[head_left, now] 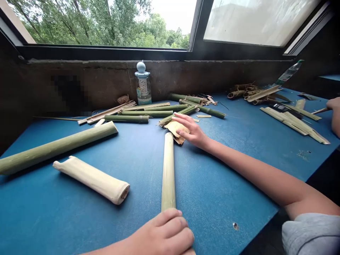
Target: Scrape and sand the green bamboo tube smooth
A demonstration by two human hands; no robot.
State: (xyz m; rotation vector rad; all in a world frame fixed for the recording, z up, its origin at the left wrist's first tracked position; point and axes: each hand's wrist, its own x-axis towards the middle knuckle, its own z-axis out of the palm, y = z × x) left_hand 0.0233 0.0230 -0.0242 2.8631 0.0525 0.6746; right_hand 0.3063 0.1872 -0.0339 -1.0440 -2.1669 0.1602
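My left hand (164, 234) is closed round the near end of a peeled bamboo tube (168, 170), which lies lengthwise on the blue table and points away from me. At the tube's far end, my right hand (190, 130) is stretched out with its fingers apart over a creased tan sheet (176, 128). Its fingertips seem to touch the sheet; whether they grip it I cannot tell. To the left lies a short, pale bamboo piece (92, 180) with a notched end. Behind that rests a longer green bamboo tube (58, 146).
Several thin bamboo stalks (148, 114) lie along the back. A jar with a blue lid (143, 86) stands by the wall. Split bamboo strips (294, 124) and a plastic bottle (288, 73) are at the right. Another person's hand (335, 115) shows at the right edge.
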